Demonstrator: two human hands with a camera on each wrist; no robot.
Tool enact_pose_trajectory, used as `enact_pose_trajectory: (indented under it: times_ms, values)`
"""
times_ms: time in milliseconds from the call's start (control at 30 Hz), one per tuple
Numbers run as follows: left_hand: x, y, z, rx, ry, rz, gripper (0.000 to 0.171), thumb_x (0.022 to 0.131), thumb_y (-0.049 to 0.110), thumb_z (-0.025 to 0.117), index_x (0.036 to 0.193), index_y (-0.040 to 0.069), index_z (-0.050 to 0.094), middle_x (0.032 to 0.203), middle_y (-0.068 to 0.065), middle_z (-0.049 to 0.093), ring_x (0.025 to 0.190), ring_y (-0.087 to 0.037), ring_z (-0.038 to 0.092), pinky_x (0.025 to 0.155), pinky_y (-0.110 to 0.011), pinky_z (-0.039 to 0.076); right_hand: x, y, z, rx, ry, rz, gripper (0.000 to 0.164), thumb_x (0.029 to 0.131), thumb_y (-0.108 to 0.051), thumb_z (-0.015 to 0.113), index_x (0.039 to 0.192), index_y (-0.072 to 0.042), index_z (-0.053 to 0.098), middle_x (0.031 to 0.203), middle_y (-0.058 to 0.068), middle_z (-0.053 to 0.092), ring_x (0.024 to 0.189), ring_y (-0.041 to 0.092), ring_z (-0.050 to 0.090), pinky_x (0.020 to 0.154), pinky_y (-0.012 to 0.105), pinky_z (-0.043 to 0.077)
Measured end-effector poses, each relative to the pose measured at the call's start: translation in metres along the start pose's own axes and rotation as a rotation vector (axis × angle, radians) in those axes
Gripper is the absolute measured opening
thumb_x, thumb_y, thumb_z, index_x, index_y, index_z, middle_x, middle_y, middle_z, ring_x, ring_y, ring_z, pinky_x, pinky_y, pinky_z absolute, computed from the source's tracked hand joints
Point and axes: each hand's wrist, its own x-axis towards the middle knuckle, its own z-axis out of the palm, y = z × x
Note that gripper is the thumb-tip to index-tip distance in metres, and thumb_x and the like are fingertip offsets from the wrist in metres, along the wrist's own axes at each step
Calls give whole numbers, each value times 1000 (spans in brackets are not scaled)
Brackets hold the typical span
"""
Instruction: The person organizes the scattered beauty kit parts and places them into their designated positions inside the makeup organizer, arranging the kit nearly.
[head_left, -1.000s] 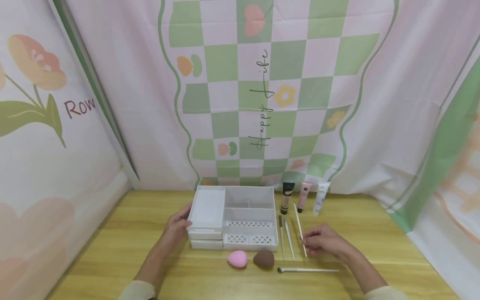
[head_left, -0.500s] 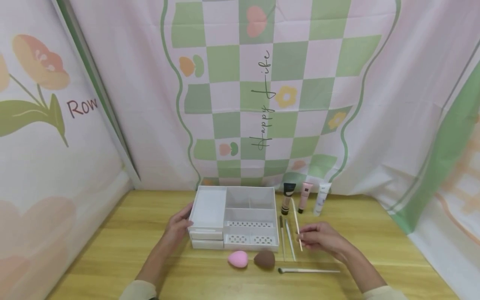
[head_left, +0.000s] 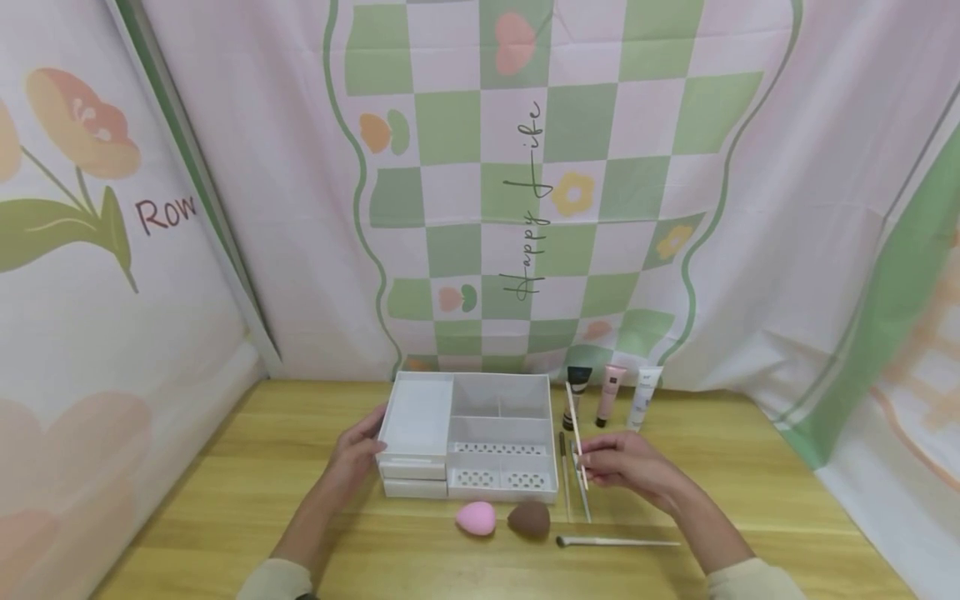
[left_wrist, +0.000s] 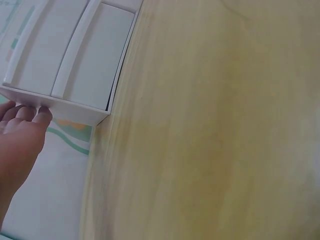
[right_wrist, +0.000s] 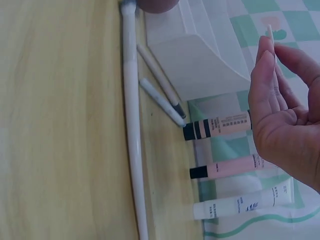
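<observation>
A white storage box (head_left: 498,429) with compartments and two small drawers stands on the table. My left hand (head_left: 352,454) rests against its left side; in the left wrist view its fingertips (left_wrist: 44,114) touch the side wall. Between thumb and fingers, my right hand (head_left: 637,471) pinches a thin pale stick (head_left: 576,429), its kind unclear, raised to the right of the box. Below and beside it, two slim sticks lie on the table, a dark-tipped one (head_left: 565,475) and a whitish one (right_wrist: 162,101), the latter partly covered in the head view.
A black-topped tube (head_left: 579,379), a pink tube (head_left: 611,396) and a white tube (head_left: 644,396) stand at the back right. In front lie a pink makeup sponge (head_left: 476,518), a brown makeup sponge (head_left: 529,519) and a makeup brush (head_left: 618,542). A patterned curtain (head_left: 510,192) hangs behind.
My right hand has moved left and slightly away from me with the pale stick, towards the box. The left hand has stayed at the box's side.
</observation>
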Motion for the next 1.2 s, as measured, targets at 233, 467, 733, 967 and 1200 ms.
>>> enact_pose_trajectory:
  times_ms: [233, 467, 733, 967, 1200]
  values:
    - [0, -1, -1, 14, -8, -14, 71, 90, -5, 46, 155, -11, 19, 168, -26, 12, 155, -41, 8, 107, -6, 38, 10, -10, 13, 28, 4, -10, 32, 95, -8, 60, 122, 10, 60, 92, -7, 72, 83, 3, 68, 81, 19, 61]
    - [-1, 0, -1, 29, 2, -13, 70, 90, -5, 46, 155, -11, 20, 167, -26, 13, 155, -41, 9, 106, -7, 39, 21, -18, 22, 34, 6, -12, 39, 96, -8, 60, 125, 18, 53, 91, -5, 72, 82, 4, 68, 79, 18, 61]
    - [-1, 2, -2, 34, -15, -11, 70, 91, -4, 46, 156, -10, 18, 168, -27, 12, 156, -42, 11, 108, -9, 39, 29, -26, 29, 56, 11, -12, 35, 96, -8, 60, 123, 12, 54, 91, -4, 71, 82, 4, 68, 78, 18, 61]
    - [0, 2, -2, 19, -18, -10, 71, 90, -6, 45, 155, -12, 16, 167, -28, 10, 155, -44, 9, 107, -9, 40, 38, -28, 37, 48, 6, -17, 53, 96, -9, 61, 136, 21, 43, 95, -4, 73, 85, 4, 69, 83, 19, 61]
    - [0, 1, -3, 20, -33, -9, 71, 90, -5, 45, 155, -12, 16, 168, -28, 9, 155, -43, 10, 108, -10, 40, 50, -32, 48, 63, 11, -12, 42, 97, -8, 59, 130, 16, 49, 89, -5, 72, 80, 3, 68, 77, 17, 60]
